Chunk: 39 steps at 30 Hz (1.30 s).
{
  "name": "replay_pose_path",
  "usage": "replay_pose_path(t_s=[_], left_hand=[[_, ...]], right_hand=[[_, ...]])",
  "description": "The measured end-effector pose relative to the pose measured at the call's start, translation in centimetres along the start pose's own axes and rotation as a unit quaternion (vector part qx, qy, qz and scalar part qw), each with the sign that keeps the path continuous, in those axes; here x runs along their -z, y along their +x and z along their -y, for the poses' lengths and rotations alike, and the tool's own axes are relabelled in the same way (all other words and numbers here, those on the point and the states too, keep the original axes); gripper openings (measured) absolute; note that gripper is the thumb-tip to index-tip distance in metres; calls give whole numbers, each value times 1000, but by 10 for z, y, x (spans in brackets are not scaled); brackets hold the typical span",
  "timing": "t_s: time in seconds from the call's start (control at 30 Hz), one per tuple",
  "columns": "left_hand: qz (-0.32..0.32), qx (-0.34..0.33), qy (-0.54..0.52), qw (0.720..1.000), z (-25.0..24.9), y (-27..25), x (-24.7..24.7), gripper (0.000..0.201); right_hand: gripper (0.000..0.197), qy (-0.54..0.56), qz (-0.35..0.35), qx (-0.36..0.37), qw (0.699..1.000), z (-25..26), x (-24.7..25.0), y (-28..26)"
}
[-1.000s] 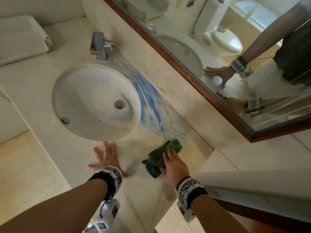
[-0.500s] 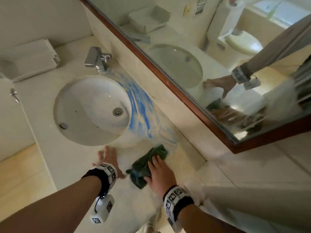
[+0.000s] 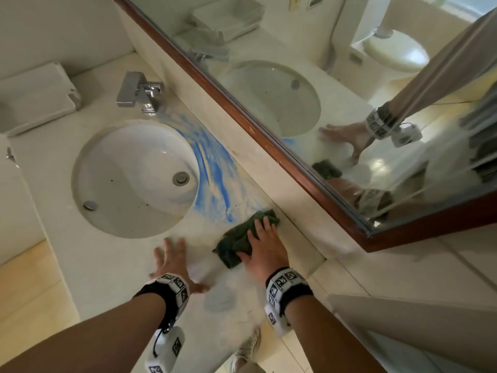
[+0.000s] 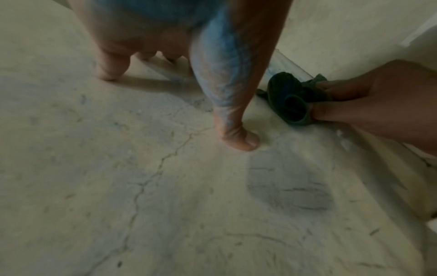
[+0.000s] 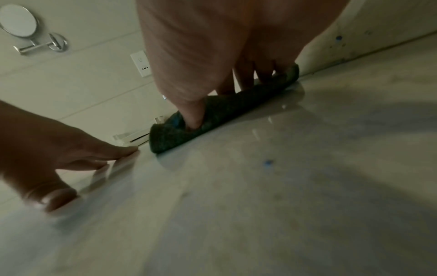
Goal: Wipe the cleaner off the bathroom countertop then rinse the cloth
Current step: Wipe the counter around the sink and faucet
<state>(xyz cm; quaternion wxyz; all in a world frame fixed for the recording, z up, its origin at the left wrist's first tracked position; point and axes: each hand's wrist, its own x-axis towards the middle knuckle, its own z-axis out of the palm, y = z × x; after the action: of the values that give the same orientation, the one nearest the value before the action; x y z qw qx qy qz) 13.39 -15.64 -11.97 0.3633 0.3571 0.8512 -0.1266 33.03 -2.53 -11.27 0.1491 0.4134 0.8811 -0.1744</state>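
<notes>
Blue cleaner (image 3: 212,168) is smeared on the beige countertop (image 3: 113,265) between the round sink (image 3: 134,179) and the backsplash. A bunched dark green cloth (image 3: 236,239) lies at the near end of the smear, its far corner against the backsplash. My right hand (image 3: 265,246) presses on it, fingers on top and thumb dug into a fold. The left wrist view shows the cloth (image 4: 290,100) pinched between that thumb and fingers; the right wrist view shows the cloth (image 5: 227,112) flat on the wet stone. My left hand (image 3: 172,261) rests flat on the counter, fingers spread, holding nothing.
A chrome faucet (image 3: 139,94) stands behind the sink. A wood-framed mirror (image 3: 295,162) runs along the wall above the backsplash. A white box-like object (image 3: 35,98) sits at the far left. A damp patch (image 3: 217,300) marks the counter near its front edge.
My right hand has slid the cloth away from me, up to the backsplash at the end of the blue smear. My left hand has stayed planted on the counter.
</notes>
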Motion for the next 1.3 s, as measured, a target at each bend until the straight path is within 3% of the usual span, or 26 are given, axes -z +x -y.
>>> replay_pose_path(t_s=[0.33, 0.57, 0.67, 0.8, 0.93, 1.2, 1.3], left_hand=[[23, 4, -10, 1000, -3, -4, 4, 154], [20, 5, -15, 1000, -3, -2, 5, 156], [11, 0, -8, 1000, -1, 0, 4, 157], [12, -4, -17, 1000, 0, 0, 3, 157], [15, 0, -34, 999, -1, -2, 5, 156], [16, 4, -34, 999, -4, -4, 8, 157], [16, 2, -32, 999, -4, -4, 8, 156]], right_hand=[[61, 66, -9, -14, 998, -18, -53, -94], [73, 5, 18, -34, 999, 8, -7, 2], [74, 0, 32, -50, 998, 6, 2, 12], [61, 32, -10, -61, 998, -7, -25, -47], [65, 28, 15, -43, 999, -14, -40, -83], [68, -21, 18, -44, 999, -10, 4, 23], [67, -25, 28, -58, 998, -7, 11, 30]])
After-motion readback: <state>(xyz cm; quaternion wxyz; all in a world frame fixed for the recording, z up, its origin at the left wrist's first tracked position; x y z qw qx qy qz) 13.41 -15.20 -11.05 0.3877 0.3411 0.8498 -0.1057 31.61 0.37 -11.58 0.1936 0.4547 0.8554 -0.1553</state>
